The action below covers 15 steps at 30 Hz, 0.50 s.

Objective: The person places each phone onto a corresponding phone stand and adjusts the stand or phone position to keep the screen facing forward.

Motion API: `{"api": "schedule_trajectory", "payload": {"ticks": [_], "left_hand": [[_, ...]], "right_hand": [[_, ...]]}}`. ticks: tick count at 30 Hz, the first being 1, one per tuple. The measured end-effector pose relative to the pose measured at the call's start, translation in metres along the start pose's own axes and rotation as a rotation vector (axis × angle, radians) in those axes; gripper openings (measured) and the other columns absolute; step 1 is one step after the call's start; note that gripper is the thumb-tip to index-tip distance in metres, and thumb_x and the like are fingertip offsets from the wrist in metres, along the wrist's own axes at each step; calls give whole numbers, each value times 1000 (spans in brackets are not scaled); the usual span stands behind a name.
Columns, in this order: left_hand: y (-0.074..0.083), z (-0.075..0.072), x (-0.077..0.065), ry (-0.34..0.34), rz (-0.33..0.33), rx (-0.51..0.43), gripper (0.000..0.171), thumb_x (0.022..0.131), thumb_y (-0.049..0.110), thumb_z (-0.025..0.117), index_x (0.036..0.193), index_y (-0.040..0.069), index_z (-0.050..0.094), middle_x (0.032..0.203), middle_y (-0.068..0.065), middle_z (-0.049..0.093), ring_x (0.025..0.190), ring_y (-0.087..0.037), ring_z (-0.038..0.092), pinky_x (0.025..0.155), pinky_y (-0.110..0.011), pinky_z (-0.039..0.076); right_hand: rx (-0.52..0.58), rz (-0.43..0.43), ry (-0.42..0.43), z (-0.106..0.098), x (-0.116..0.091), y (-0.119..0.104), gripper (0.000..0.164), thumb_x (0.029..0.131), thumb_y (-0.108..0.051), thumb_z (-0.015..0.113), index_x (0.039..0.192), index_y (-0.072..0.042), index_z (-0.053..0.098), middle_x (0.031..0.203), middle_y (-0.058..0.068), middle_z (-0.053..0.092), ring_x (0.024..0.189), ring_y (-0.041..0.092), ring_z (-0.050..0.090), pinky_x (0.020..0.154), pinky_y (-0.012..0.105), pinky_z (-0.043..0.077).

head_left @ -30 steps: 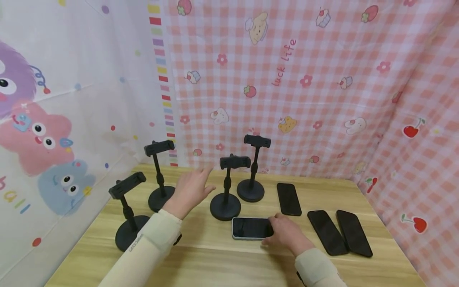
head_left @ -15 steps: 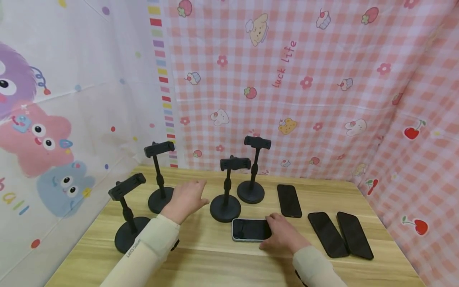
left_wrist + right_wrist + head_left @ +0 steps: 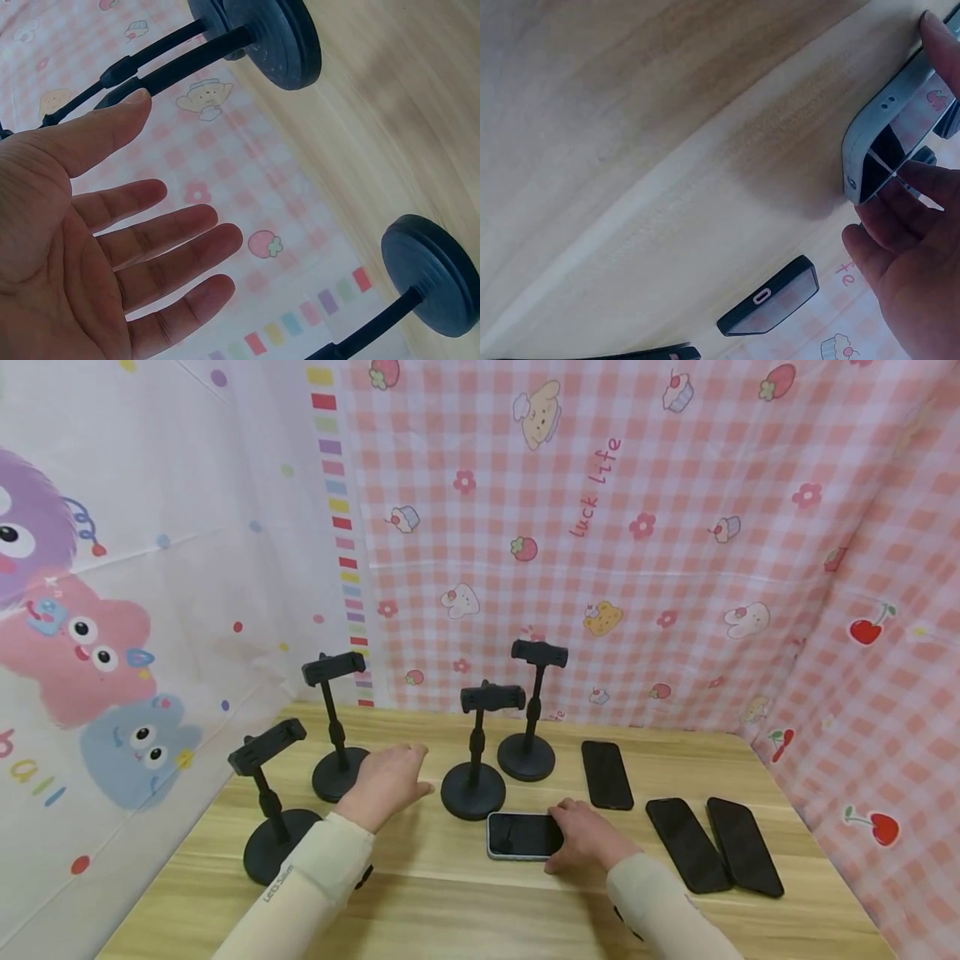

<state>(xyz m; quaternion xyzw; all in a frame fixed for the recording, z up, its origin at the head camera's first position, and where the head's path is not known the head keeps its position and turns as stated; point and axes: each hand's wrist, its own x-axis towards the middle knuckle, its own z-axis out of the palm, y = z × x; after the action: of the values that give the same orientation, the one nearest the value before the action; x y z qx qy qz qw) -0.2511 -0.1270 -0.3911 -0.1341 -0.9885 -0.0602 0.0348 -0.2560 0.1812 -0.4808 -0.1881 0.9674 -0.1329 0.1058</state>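
A phone with a pale rim and dark screen (image 3: 517, 836) lies sideways on the wooden table, in front of the stands. My right hand (image 3: 588, 837) pinches its right part, thumb on the near edge and fingers on the far edge. In the right wrist view, the phone's rounded corner (image 3: 853, 166) sticks out past my fingers. My left hand (image 3: 386, 785) hovers with relaxed, spread fingers and holds nothing, as the left wrist view of my palm (image 3: 45, 247) shows. It is between a black phone stand (image 3: 472, 792) in the middle and another phone stand (image 3: 335, 718) at the back left.
Two more black phone stands rise at the front left (image 3: 273, 835) and back middle (image 3: 527, 756). Three dark phones lie on the right: one farther back (image 3: 607, 775), then a pair side by side, one left (image 3: 687, 845) and one right (image 3: 744, 846). Printed cloth (image 3: 570, 577) closes off the back.
My left hand has drawn back slightly to the left, and its fingers have come closer in. My right hand has slid a little leftward along the phone, which has hardly moved.
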Motion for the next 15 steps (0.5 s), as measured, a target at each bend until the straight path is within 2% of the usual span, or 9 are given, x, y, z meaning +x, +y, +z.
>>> {"api": "schedule_trajectory", "payload": {"ticks": [7,15], "left_hand": [[1,5,0,-13,-9,2,55,85,36,79,126,3,63,113,-16,68,98,-32,67,79,-48,54],[2,8,-3,-22,-8,1,54,86,36,78,127,4,63,113,-16,68,97,-31,68,77,-48,55]], "right_hand": [[6,-39,-22,0,6,0,79,65,-25,94,131,4,58,128,16,55,118,33,52,101,46,43],[41,-33,-67,1,8,1,79,68,-18,92,135,3,56,129,15,50,119,30,50,103,45,42]]}}
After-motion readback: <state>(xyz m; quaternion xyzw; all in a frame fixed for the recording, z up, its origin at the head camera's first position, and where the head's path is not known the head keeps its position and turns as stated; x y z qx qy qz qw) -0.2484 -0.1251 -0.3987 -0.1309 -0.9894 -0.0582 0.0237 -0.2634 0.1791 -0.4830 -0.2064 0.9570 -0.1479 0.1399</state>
